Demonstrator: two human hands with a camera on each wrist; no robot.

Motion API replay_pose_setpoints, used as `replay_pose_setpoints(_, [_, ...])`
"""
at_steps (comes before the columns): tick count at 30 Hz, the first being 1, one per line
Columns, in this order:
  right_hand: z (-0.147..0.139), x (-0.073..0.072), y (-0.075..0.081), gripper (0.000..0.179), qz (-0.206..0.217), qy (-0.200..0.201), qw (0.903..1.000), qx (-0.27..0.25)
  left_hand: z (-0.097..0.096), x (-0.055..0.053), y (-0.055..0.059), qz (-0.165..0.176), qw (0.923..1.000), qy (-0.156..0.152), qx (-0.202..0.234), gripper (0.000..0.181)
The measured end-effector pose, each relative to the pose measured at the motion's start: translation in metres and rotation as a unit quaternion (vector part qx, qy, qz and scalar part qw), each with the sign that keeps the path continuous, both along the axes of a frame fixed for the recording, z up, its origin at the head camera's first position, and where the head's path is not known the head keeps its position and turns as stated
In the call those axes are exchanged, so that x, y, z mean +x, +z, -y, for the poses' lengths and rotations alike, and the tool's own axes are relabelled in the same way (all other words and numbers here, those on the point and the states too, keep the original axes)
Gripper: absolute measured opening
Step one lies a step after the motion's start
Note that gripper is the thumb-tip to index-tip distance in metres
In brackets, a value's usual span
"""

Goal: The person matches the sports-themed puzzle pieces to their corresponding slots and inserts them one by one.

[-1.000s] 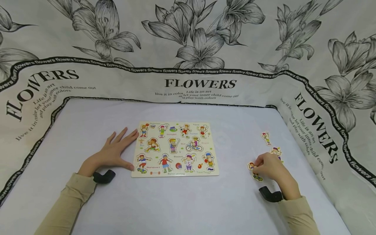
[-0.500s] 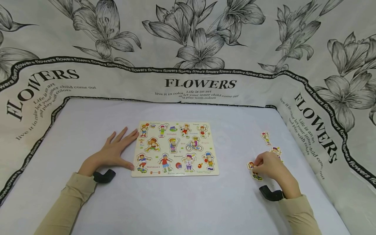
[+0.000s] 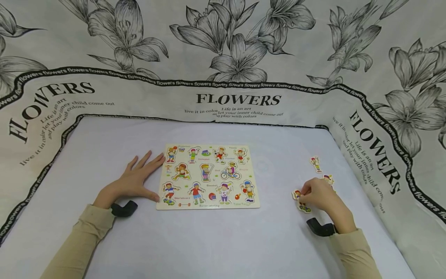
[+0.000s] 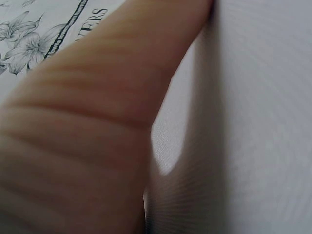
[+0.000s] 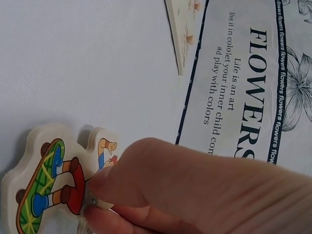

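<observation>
My right hand (image 3: 320, 195) pinches the knob of a wooden puzzle piece, a skateboarding child (image 3: 304, 208), at the right of the table. In the right wrist view the printed green skateboard (image 5: 43, 183) faces the camera, and the thumb and fingertips cover the piece's middle. My left hand (image 3: 134, 182) rests on the table with fingers spread, its fingertips and thumb at the left edge of the knobbed puzzle board (image 3: 193, 174). That cream board carries several sports figures. Skin and the tabletop fill most of the left wrist view.
Beyond the right hand lie two more puzzle pieces, a figure in green and pink (image 3: 316, 164) and one partly hidden by the hand (image 3: 328, 179). The table has a white cover (image 3: 223, 244). Flower-printed cloth (image 3: 238, 100) rises at the back and both sides.
The right hand and the skateboarding piece have shifted very slightly away from the wearer and leftward. The left hand and the board stay where they were.
</observation>
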State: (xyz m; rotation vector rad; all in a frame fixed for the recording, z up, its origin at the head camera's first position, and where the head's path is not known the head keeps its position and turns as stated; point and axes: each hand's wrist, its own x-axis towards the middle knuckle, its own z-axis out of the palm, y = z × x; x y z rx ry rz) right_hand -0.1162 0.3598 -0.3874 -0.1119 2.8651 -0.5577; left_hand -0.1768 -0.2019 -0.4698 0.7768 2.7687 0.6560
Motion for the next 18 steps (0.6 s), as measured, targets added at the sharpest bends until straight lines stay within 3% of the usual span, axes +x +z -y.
replay_pose_setpoints(18, [0.019, -0.012, 0.003, 0.008, -0.016, 0.027, 0.9994, -0.013, 0.000, 0.000, -0.001, -0.001, 1.0000, 0.003, -0.002, 0.137])
